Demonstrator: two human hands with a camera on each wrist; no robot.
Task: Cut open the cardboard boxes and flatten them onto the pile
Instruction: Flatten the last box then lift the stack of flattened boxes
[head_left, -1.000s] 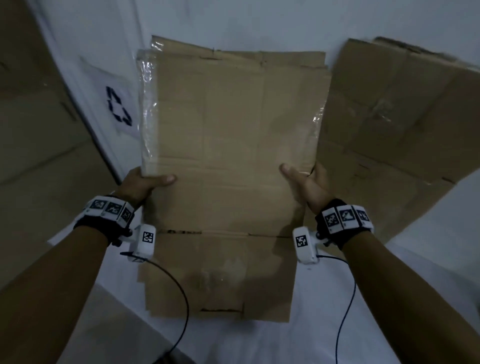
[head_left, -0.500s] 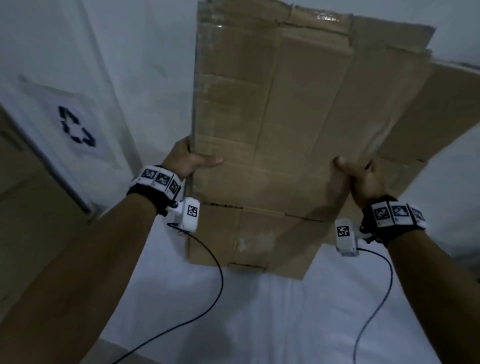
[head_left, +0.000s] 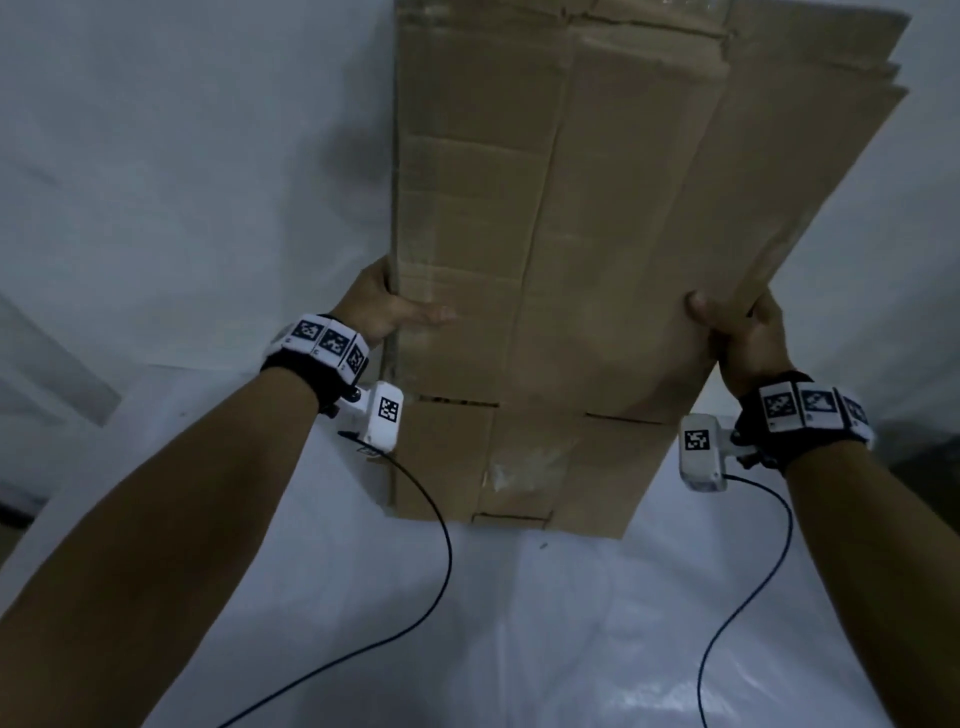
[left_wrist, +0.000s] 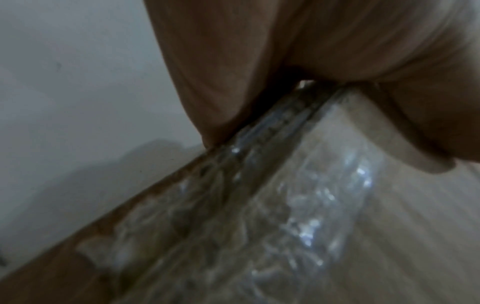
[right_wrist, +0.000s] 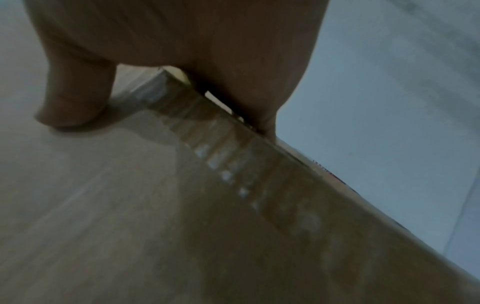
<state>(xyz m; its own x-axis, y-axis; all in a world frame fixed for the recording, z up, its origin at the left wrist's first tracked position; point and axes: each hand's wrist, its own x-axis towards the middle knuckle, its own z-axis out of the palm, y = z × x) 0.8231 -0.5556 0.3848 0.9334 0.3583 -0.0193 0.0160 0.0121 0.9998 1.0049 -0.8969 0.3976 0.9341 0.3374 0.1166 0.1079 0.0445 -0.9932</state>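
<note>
A flattened brown cardboard box (head_left: 545, 234) stands on end before a white wall, its lower edge near the white sheet. My left hand (head_left: 387, 306) grips its left edge, thumb on the front face and fingers hidden behind. My right hand (head_left: 737, 332) grips the right edge the same way. More flattened cardboard (head_left: 810, 171) of the pile shows behind the box's right side. In the left wrist view my left hand (left_wrist: 259, 86) pinches the taped edge of the cardboard (left_wrist: 337, 226). In the right wrist view my right hand (right_wrist: 161, 86) clamps the cardboard (right_wrist: 182, 205) edge.
A white sheet (head_left: 519, 623) covers the floor below the box. The white wall (head_left: 182, 156) runs behind and to the left. Two black cables (head_left: 441, 571) hang from the wrist cameras over the sheet.
The view has swung left and closer; both hands keep their grip and have carried the box right, over the leaning pile. The recycling sign and brown panel at left have left the frame.
</note>
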